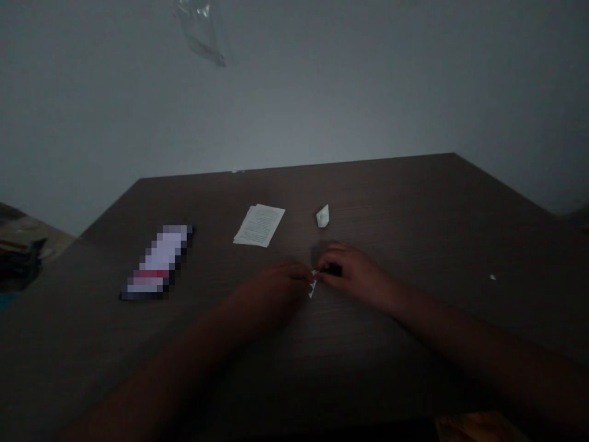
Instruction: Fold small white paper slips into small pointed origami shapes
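Pinching white paper [312, 288], left hand [283, 286] and right hand [350, 268], printed sheets [259, 226] beyond

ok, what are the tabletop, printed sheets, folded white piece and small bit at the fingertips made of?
Printed sheets: matte paper, from the text and thin edges.
Folded white piece: likely matte paper, from its sharp creases.
Small bit: perhaps paper, white and angular, mostly covered.
Tabletop: wood or wood-look laminate, dull brown with fine streaks; can't tell which.

Left hand [281, 285], right hand [352, 270] (both curled)
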Available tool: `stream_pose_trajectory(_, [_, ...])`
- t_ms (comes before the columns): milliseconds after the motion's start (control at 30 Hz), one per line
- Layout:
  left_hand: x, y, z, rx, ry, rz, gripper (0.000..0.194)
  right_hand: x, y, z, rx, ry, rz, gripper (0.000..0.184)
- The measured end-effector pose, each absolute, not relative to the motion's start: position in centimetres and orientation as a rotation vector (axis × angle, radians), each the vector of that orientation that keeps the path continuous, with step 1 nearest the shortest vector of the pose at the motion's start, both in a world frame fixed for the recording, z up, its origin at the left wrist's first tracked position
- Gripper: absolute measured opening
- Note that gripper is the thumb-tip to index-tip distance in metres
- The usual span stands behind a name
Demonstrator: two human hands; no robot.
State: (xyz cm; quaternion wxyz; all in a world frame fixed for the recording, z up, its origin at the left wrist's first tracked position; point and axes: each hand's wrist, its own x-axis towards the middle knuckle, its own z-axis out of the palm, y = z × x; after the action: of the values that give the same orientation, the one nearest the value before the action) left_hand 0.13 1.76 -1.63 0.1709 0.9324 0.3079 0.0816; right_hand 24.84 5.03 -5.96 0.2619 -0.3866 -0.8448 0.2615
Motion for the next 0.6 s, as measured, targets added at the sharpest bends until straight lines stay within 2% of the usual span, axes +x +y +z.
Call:
stream_pose_trajectory(267, [0.2,1.6,-3.4,2.673,0.922,0.111,0.027,24.4,5.4,-6.0,-1.168,-2.231,0.748,0.024])
stream_pose_trajectory(400, [0.2,1.6,-3.8,2.691,0.917,0.149,0.026,24.5,6.0,-6.3,-1.245,-2.2,0.697,0.021])
stream_pose_trajectory(600, [1.2,1.0,-2.3,2.64,0.977,0.193,0.012,24.7,6.5,-6.8,-1.285,-2.2,0.583,0.018])
